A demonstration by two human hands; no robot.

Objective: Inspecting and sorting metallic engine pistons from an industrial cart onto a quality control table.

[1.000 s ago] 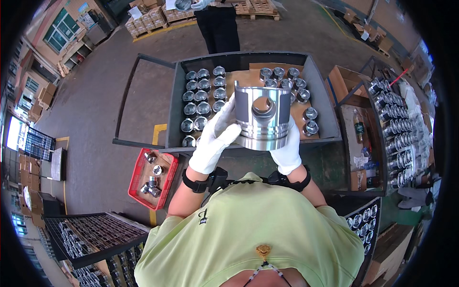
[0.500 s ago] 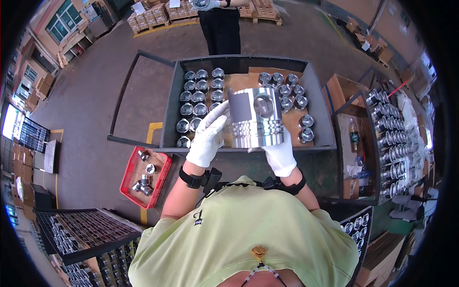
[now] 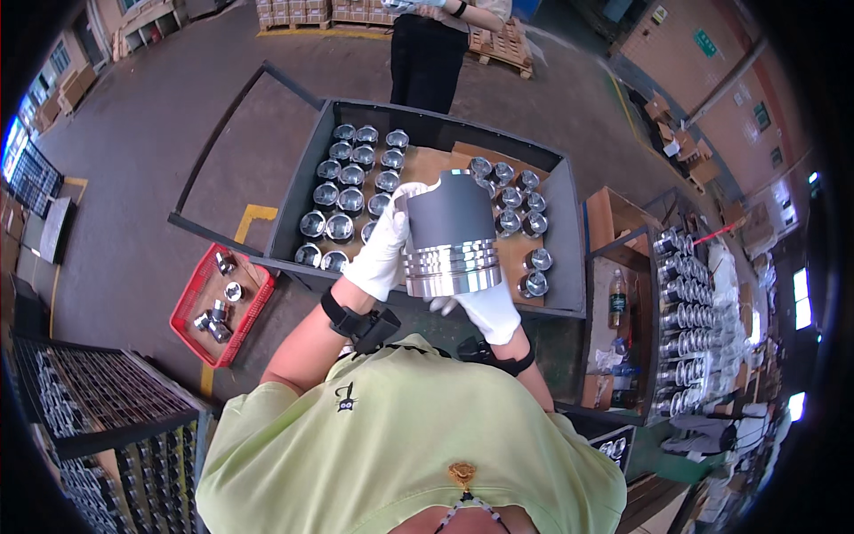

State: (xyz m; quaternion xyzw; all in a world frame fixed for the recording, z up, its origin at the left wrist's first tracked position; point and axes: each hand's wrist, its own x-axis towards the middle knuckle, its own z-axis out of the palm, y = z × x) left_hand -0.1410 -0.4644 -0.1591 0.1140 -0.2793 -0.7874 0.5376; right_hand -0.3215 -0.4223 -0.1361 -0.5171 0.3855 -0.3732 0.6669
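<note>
Up close, a large metal piston (image 3: 451, 233) is held upright between my two white-gloved hands, its dark coated skirt on top and its shiny ring grooves at the lower end. My left hand (image 3: 384, 251) grips its left side, fingers reaching up along the skirt. From below and the right, my right hand (image 3: 489, 310) is closed on it; most of its fingers are hidden behind the piston, with some tips showing under the rim. Behind stands a grey metal bin (image 3: 294, 200) holding rows of pistons (image 3: 350, 174) at the left and more pistons (image 3: 509, 198) at the right.
A red basket (image 3: 189, 292) with several small metal parts is on the floor at left. Racks of pistons stand at lower left (image 3: 116, 374) and right (image 3: 680, 311). A bottle (image 3: 617, 298) stands by the right rack. Beyond the bin is another person (image 3: 427, 58).
The piston has turned in my hands: the round pin hole that faced me is out of sight and the dark skirt faces me. My view has swung slightly to the right.
</note>
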